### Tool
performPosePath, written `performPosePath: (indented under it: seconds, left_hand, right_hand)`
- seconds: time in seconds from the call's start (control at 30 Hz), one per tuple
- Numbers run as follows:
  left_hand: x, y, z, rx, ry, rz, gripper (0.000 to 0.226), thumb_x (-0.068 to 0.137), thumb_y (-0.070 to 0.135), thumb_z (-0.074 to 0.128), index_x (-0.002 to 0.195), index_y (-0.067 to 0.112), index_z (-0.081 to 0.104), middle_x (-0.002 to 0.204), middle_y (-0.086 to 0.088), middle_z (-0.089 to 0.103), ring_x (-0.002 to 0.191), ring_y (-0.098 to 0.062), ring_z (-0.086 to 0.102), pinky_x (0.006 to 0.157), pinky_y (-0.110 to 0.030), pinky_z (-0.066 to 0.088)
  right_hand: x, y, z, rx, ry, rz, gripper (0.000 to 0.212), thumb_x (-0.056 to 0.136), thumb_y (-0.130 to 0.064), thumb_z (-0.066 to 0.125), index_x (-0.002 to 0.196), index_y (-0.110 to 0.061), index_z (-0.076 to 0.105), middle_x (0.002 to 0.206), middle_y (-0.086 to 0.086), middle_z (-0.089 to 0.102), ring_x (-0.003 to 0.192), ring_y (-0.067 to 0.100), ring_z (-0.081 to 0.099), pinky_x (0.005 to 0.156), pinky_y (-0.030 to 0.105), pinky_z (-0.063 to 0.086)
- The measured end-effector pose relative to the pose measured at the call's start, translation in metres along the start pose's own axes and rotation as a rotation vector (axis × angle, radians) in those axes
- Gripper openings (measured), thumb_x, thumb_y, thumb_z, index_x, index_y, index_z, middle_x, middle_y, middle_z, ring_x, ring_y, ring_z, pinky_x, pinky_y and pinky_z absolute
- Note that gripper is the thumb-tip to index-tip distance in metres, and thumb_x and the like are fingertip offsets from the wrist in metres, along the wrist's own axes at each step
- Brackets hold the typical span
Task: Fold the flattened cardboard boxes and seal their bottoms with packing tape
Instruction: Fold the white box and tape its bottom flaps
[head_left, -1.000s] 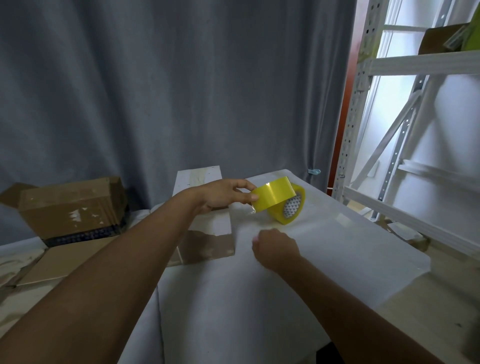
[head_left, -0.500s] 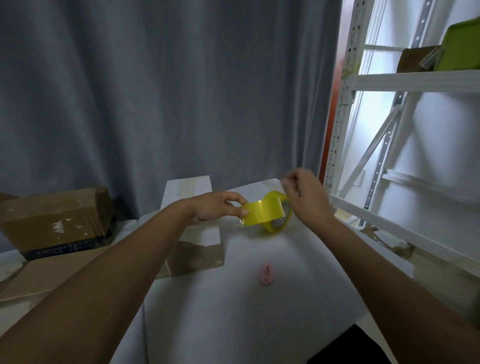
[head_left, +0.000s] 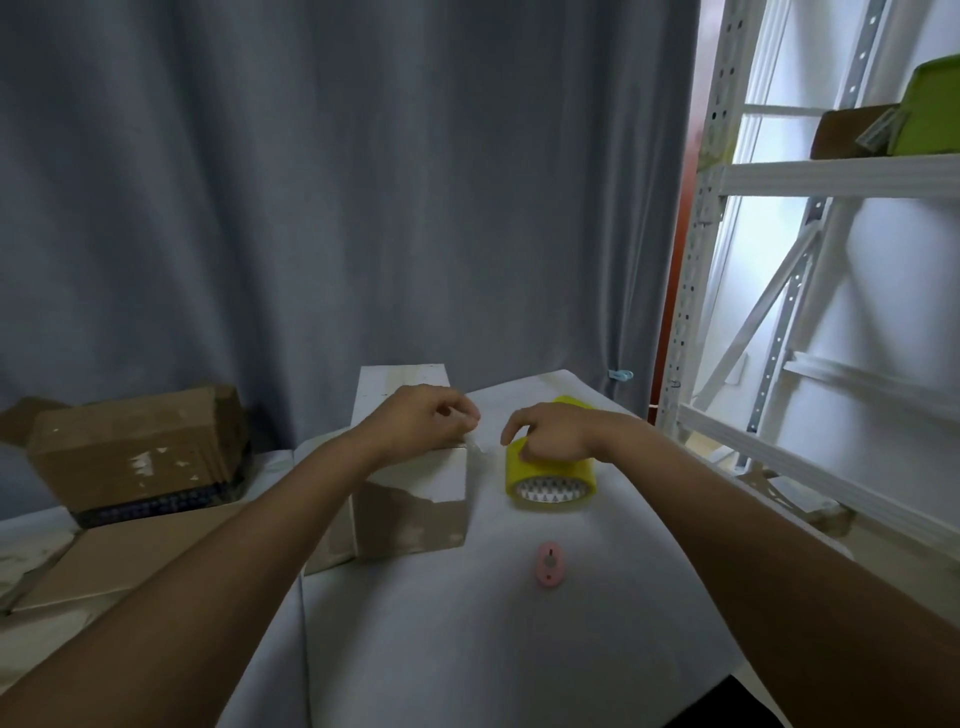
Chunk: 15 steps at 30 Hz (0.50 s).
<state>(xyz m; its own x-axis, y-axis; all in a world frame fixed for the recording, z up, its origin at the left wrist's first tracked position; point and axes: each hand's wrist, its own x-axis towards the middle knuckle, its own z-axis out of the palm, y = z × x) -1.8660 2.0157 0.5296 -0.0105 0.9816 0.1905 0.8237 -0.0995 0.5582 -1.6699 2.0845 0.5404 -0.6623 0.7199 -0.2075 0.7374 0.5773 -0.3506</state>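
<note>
taping step under way at the table's (head_left: 467, 649) far edge: left hand (head_left: 421, 422) pinching tape end over the box (head_left: 410, 499), right hand (head_left: 558, 434) clasping the roll (head_left: 550, 475); next, likely pressing the strip flat.

We see a table (head_left: 467, 649) covered with a pale cloth, its far edge against a grey curtain. On it stands a whitish box (head_left: 415, 499), and just to its right lies a yellow tape roll (head_left: 550, 480) on its side, its core facing us. Nearer to us, apart from both, a small pink oval object (head_left: 548, 564) lies flat. To the left a lower surface (head_left: 31, 519) carries a worn brown box (head_left: 140, 457) and a flat cardboard sheet (head_left: 135, 561).
</note>
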Motion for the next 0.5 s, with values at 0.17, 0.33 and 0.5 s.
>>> performPosePath:
  seconds: [0.17, 0.33, 0.5]
  left_hand:
    - [-0.017, -0.011, -0.002, 0.357, -0.05, 0.078, 0.029, 0.09, 0.035, 0.066, 0.119, 0.029, 0.066, 0.123, 0.009, 0.065, 0.108, -0.01, 0.058, 0.089, -0.02, 0.042]
    - [-0.021, -0.016, 0.002, 0.355, -0.012, 0.098, 0.028, 0.091, 0.03, 0.066, 0.119, 0.03, 0.066, 0.125, 0.011, 0.064, 0.111, -0.01, 0.057, 0.093, -0.022, 0.043]
    - [-0.027, -0.021, 0.002, 0.339, 0.002, 0.094, 0.027, 0.091, 0.029, 0.066, 0.118, 0.03, 0.067, 0.125, 0.009, 0.064, 0.11, -0.012, 0.058, 0.093, -0.023, 0.044]
  right_hand:
    - [0.009, 0.004, 0.007, 0.041, 0.07, -0.046, 0.026, 0.095, -0.036, 0.052, 0.116, -0.03, 0.067, 0.133, -0.006, 0.056, 0.116, 0.016, 0.052, 0.099, 0.029, 0.042]
    - [0.02, 0.009, 0.01, -0.008, 0.101, -0.06, 0.015, 0.089, -0.042, 0.057, 0.097, -0.037, 0.068, 0.122, -0.008, 0.06, 0.105, 0.015, 0.054, 0.091, 0.03, 0.047]
    - [0.02, 0.004, 0.017, 0.03, 0.245, -0.07, 0.007, 0.083, -0.041, 0.068, 0.084, -0.034, 0.068, 0.104, -0.009, 0.064, 0.094, 0.013, 0.058, 0.081, 0.031, 0.051]
